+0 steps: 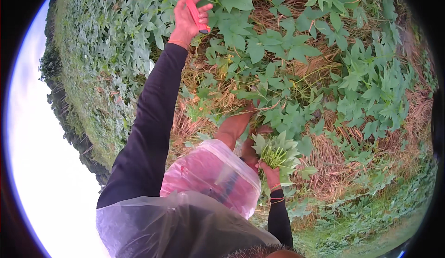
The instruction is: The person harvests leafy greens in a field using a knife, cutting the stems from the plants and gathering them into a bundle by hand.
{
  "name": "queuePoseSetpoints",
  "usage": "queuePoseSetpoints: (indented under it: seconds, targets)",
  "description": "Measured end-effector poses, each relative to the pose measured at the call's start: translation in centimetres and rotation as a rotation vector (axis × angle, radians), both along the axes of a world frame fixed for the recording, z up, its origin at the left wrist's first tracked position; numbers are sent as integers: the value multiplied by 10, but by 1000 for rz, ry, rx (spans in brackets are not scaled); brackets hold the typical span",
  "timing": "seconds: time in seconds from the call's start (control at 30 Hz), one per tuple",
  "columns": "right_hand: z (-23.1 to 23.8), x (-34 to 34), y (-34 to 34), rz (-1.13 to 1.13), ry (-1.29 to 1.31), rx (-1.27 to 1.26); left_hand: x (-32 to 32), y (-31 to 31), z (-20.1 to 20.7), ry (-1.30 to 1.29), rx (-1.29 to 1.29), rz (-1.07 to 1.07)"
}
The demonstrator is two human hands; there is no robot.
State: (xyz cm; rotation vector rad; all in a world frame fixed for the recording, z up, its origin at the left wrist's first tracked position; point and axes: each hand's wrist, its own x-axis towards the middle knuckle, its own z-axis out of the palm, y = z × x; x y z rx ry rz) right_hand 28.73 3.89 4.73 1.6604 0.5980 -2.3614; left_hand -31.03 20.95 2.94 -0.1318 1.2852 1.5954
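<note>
Stretched far forward, my left hand (184, 25) holds a red utility knife (194, 13) with dark ends against its palm. Some fingers of that hand are extended beside green leaves (236, 1), and no blade can be made out. Low and close to my legs, my right hand (270, 174) is closed round a bunch of cut leafy shoots (278, 152). The pale green stem ends of the bunch face up, with leaves fanning out around them.
Leafy vines (296, 49) spread over dry straw (324, 165) ahead and to the right. My bare legs (233, 129) stand among the plants, below a translucent plastic cover (208, 170). A planted slope (99, 63) and a dark tree line (58, 96) lie at left.
</note>
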Motion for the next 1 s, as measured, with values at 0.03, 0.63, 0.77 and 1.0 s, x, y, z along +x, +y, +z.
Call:
queuePoseSetpoints:
  seconds: [0.03, 0.63, 0.77, 1.0]
  targets:
    - [-5, 1, 11, 12, -16, 1, 8, 20, -2, -4, -6, -101]
    - [-33, -127, 141, -125, -48, -45, 22, -3, 19, 42, -241, 68]
    - [-48, -203, 180, -249, 195, -120, 34, 66, 8, 529, -211, -462]
    - [-91, -295, 267, -660, 721, -374, 145, 37, 48, 1136, -25, -1190]
